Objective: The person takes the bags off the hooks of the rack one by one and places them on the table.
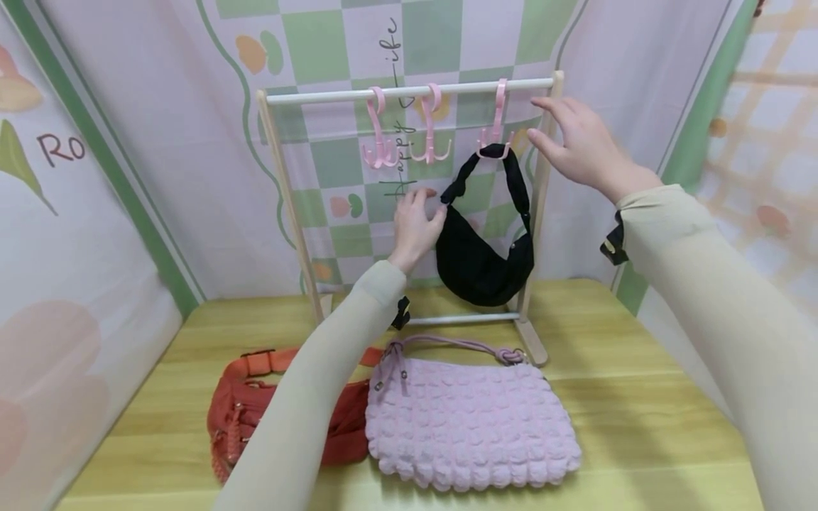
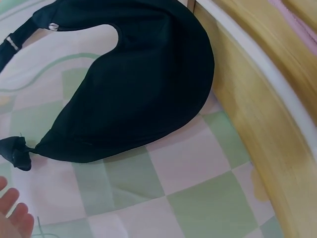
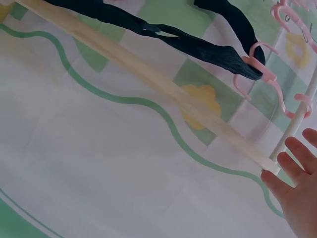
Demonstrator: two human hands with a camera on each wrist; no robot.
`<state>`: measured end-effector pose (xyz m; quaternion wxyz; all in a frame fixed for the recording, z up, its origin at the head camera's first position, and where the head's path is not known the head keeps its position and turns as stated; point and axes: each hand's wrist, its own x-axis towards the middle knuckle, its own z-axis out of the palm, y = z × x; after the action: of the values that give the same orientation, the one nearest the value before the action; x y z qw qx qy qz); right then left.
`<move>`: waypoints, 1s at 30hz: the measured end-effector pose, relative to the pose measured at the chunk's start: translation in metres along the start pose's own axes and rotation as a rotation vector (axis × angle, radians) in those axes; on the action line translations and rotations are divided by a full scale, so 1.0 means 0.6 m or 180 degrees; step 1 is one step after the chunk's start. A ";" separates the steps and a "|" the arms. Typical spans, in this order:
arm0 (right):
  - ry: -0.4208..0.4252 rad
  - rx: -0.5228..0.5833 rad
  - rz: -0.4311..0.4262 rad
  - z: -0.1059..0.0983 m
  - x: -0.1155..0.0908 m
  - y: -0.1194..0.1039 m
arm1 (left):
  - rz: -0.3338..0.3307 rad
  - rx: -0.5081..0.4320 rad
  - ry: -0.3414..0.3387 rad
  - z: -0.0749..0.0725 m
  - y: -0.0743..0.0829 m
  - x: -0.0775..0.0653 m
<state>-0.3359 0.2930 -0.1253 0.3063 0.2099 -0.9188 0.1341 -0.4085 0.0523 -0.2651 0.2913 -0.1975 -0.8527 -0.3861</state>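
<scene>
A black shoulder bag point(image 1: 479, 262) hangs by its strap from the right-hand pink hook point(image 1: 500, 117) on the rack's white rail point(image 1: 326, 95). Beside the strap's knotted left end is my left hand point(image 1: 415, 223), its fingers loosely bent and holding nothing. The left wrist view shows a small gap between those fingers point(image 2: 9, 201) and the knot point(image 2: 17, 152). My right hand point(image 1: 578, 145) is raised near the rack's upper right corner, right of the hook. Spread fingers point(image 3: 299, 171) grip nothing in the right wrist view.
Two more pink hooks point(image 1: 378, 131) hang on the rail to the left without bags. On the wooden table point(image 1: 613, 440) in front of the rack lie a puffy pink bag point(image 1: 473, 419) and a red bag point(image 1: 348, 426), partly covered by my left sleeve. Patterned cloth stands behind.
</scene>
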 end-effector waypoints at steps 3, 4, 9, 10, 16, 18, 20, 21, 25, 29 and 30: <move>-0.0028 -0.0060 -0.0007 -0.006 0.010 -0.003 | 0.0037 0.0070 -0.0062 0.000 0.003 0.005; -0.0037 -0.0076 -0.0012 -0.007 0.013 -0.004 | 0.0042 0.0088 -0.0095 -0.001 0.005 0.007; -0.0080 -0.0171 -0.0026 -0.015 0.025 -0.007 | 0.0000 0.0159 -0.0303 -0.003 0.012 0.014; -0.0103 -0.0192 -0.0024 -0.016 0.027 -0.008 | -0.0005 0.0188 -0.0342 -0.002 0.012 0.016; -0.0174 -0.0241 -0.0044 -0.020 0.040 -0.012 | -0.0047 0.0264 -0.0628 -0.001 0.013 0.021; -0.0187 -0.0259 -0.0063 -0.020 0.045 -0.014 | -0.0068 0.0235 -0.0729 0.000 0.013 0.022; -0.0218 -0.0280 -0.0071 -0.020 0.050 -0.016 | -0.0085 0.0221 -0.0822 0.000 0.014 0.023; -0.0240 -0.0289 -0.0074 -0.021 0.052 -0.017 | -0.0089 0.0209 -0.0859 0.000 0.014 0.023; -0.0328 -0.0305 -0.0105 -0.022 0.061 -0.023 | -0.0133 0.0211 -0.1004 0.002 0.013 0.026; -0.0444 -0.0299 -0.0188 -0.026 0.070 -0.026 | -0.0129 0.0170 -0.1110 0.003 0.010 0.029; -0.0473 -0.0303 -0.0208 -0.027 0.072 -0.026 | -0.0118 0.0159 -0.1132 0.002 0.009 0.029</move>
<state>-0.3515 0.2722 -0.0842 0.2512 0.2344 -0.9369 0.0642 -0.4189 0.0589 -0.2516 0.1335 -0.2395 -0.9036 -0.3290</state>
